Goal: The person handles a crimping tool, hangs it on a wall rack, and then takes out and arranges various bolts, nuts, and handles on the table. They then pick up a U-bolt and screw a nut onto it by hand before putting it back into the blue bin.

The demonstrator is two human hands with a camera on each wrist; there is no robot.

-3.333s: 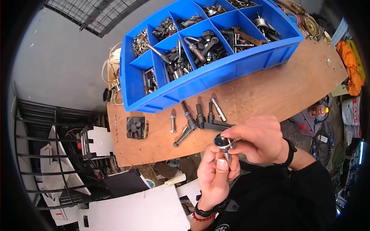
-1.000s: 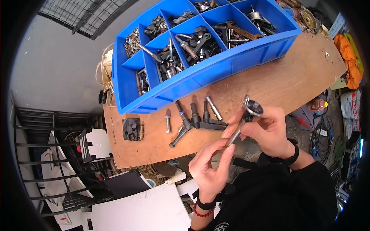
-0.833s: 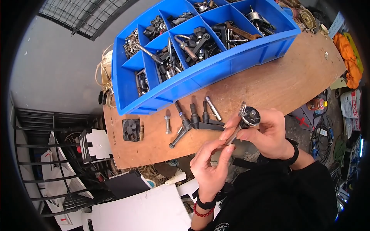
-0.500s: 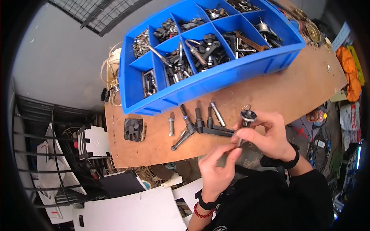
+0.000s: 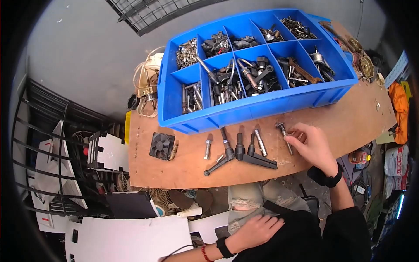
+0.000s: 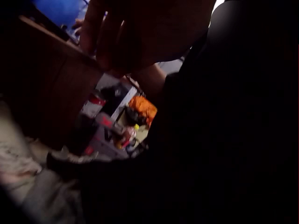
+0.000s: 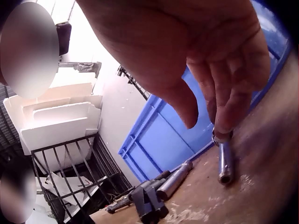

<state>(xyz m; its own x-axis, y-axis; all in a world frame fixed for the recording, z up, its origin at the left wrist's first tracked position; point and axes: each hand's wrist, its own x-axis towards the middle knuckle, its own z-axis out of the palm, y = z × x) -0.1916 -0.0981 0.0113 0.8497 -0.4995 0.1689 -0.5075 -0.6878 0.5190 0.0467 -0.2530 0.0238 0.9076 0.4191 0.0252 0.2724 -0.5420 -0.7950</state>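
Note:
A metal shaft with a round head (image 5: 291, 148) lies on the wooden table (image 5: 192, 175). Over it reaches my right hand (image 5: 312, 145), its fingertips at the shaft near the head. The right wrist view shows the thumb (image 7: 187, 109) apart from the fingers, which touch the upper end of the steel shaft (image 7: 225, 163). My left hand (image 5: 255, 231) is low over the lap, fingers loosely extended, holding nothing. Left of the shaft lie a steel tube (image 5: 260, 143), black clamping levers (image 5: 262, 161), a bolt (image 5: 207, 149), a small fan (image 5: 161, 145) and a brass-coloured fitting (image 5: 174, 151).
A blue divided bin (image 5: 257, 110) full of bolts, levers and tools stands behind the row. The table's front edge runs just above the lap. Cables and a bottle (image 5: 358, 158) are at the right; white panels (image 5: 131, 238) lie at lower left.
The shaft with the round head has gone from between both hands down to the table, right of the row. My left hand has let go and dropped toward the lap. The head view has shifted.

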